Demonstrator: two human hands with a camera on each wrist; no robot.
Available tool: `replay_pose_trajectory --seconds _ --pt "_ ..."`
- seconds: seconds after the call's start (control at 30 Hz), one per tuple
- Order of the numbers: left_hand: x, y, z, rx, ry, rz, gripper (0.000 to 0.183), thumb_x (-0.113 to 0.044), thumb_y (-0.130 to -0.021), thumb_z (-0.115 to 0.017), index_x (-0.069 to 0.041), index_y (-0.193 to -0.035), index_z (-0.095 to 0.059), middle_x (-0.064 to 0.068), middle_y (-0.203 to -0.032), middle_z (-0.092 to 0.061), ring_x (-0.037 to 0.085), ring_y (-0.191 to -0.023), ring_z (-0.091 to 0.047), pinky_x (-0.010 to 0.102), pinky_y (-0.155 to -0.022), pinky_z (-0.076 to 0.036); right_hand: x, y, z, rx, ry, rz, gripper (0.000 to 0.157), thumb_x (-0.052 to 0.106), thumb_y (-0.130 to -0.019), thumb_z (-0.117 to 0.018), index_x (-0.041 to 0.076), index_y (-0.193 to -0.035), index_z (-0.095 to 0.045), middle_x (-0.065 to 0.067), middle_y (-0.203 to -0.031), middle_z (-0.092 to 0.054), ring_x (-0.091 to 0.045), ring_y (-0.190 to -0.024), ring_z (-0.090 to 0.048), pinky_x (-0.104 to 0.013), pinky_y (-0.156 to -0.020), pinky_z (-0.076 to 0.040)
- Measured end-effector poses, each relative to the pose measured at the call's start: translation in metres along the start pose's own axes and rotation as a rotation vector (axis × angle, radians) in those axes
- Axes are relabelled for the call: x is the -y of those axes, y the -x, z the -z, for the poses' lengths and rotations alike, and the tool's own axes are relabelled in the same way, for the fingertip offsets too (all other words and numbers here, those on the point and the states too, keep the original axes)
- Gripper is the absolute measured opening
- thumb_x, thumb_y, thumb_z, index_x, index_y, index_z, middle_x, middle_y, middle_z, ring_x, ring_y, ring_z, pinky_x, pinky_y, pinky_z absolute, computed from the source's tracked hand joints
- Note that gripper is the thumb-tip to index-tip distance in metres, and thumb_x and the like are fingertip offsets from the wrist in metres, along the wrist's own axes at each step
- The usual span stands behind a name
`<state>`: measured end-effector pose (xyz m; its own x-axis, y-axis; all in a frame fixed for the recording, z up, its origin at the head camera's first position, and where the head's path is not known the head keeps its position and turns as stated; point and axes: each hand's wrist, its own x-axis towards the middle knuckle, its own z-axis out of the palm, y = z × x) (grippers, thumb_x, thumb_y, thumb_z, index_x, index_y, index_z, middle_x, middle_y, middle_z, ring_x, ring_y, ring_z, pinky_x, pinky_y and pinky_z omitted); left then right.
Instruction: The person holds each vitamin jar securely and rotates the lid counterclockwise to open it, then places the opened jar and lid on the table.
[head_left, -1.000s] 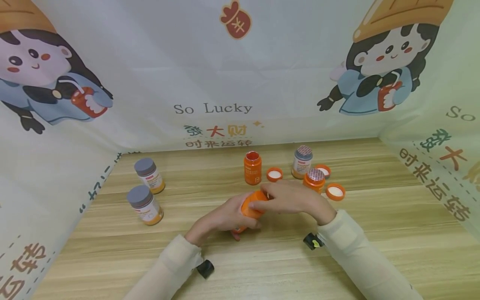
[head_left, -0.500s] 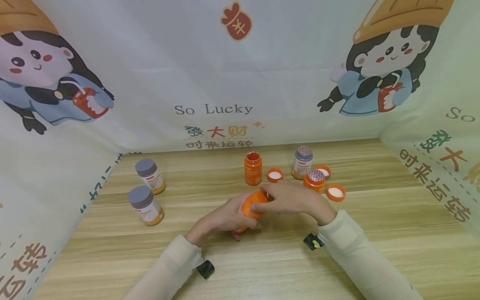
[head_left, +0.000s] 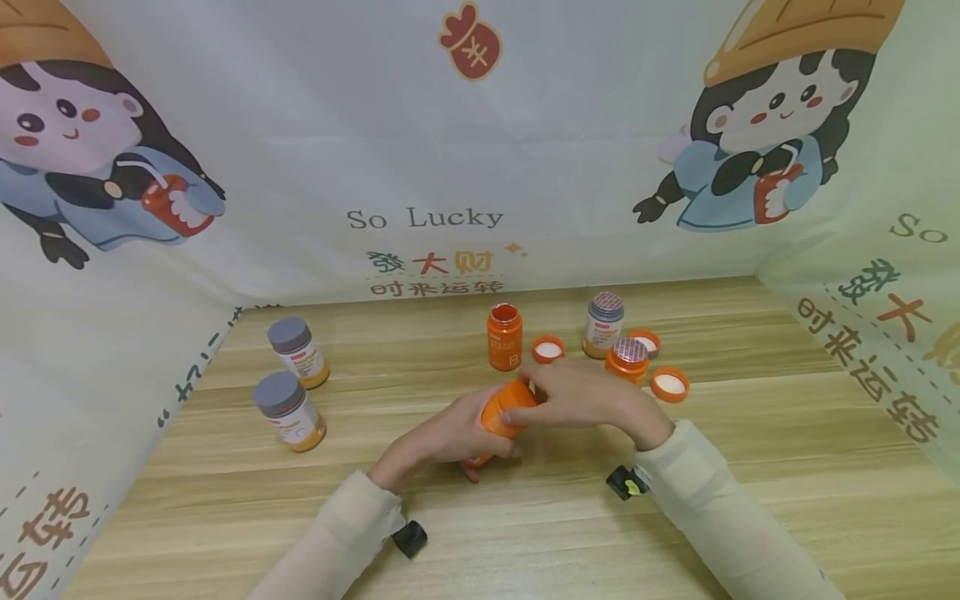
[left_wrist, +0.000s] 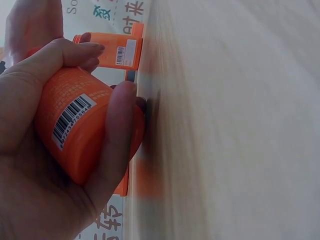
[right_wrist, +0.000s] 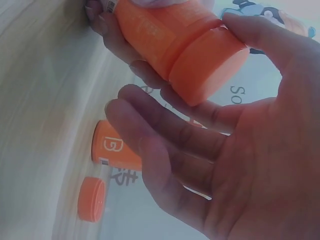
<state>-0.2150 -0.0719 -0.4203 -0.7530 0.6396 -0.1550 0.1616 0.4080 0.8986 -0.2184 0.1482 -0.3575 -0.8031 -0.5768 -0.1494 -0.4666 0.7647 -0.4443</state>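
Near the middle of the table, my left hand (head_left: 457,429) grips an orange bottle (left_wrist: 82,127) round its body, holding it tilted. The bottle's barcode faces the left wrist camera. An orange cap (right_wrist: 207,67) sits on the bottle's upper end. My right hand (head_left: 581,396) pinches this cap between thumb and index finger; its other fingers extend beside the bottle, apart from it. Just beyond the hands stands an uncapped orange bottle (head_left: 505,342), with a loose orange cap (head_left: 548,350) lying liner up to its right.
Behind my right hand stand a grey foil-sealed bottle (head_left: 603,329) and an orange foil-sealed bottle (head_left: 628,367), partly hidden. Loose caps, one an orange cap (head_left: 670,384), lie beside them. Two grey-lidded bottles (head_left: 290,417) stand at left. A printed cloth (head_left: 420,167) walls the table's back and sides.
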Motion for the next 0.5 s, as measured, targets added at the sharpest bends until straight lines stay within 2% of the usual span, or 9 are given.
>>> replay_pose_trajectory --seconds 0.1,0.27,0.4,0.5 --pt "0.0004 -0.0002 0.0002 0.000 -0.003 -0.005 0.057 -0.021 -0.082 -0.083 -0.032 -0.132 -0.056 0.004 -0.109 -0.062 0.020 -0.080 -0.065 0.046 -0.047 -0.061 -0.0001 0.0001 -0.0001 0.002 -0.008 -0.001 0.048 0.069 -0.091 -0.061 0.023 -0.105 -0.060 0.007 -0.072 -0.050 -0.011 -0.060 -0.048 -0.026 -0.053 -0.031" --pt "-0.0002 -0.0003 -0.0001 0.002 -0.004 -0.004 0.056 -0.021 -0.083 -0.082 -0.032 -0.131 -0.056 0.004 -0.108 -0.061 0.020 -0.079 -0.064 0.046 -0.048 -0.061 0.0004 -0.0005 0.0001 0.005 -0.004 0.003 0.045 0.067 -0.093 -0.059 0.022 -0.099 -0.060 0.007 -0.072 -0.048 -0.012 -0.060 -0.047 -0.026 -0.054 -0.031" --pt "-0.0009 -0.0006 -0.0002 0.002 -0.007 0.000 0.055 -0.022 -0.082 -0.082 -0.033 -0.129 -0.057 0.004 -0.104 -0.060 0.019 -0.074 -0.063 0.046 -0.047 -0.061 0.0009 0.0003 0.0008 -0.005 0.004 0.019 0.044 0.062 -0.092 -0.064 0.021 -0.106 -0.060 0.007 -0.075 -0.051 -0.012 -0.063 -0.049 -0.026 -0.056 -0.034" --pt "-0.0009 -0.0001 -0.0003 -0.001 -0.003 0.008 0.054 -0.021 -0.082 -0.083 -0.032 -0.128 -0.057 0.003 -0.103 -0.061 0.019 -0.074 -0.063 0.045 -0.047 -0.061 0.0009 0.0004 0.0008 -0.023 0.007 0.027 0.044 0.064 -0.092 -0.064 0.022 -0.104 -0.060 0.007 -0.073 -0.050 -0.011 -0.061 -0.048 -0.025 -0.054 -0.033"
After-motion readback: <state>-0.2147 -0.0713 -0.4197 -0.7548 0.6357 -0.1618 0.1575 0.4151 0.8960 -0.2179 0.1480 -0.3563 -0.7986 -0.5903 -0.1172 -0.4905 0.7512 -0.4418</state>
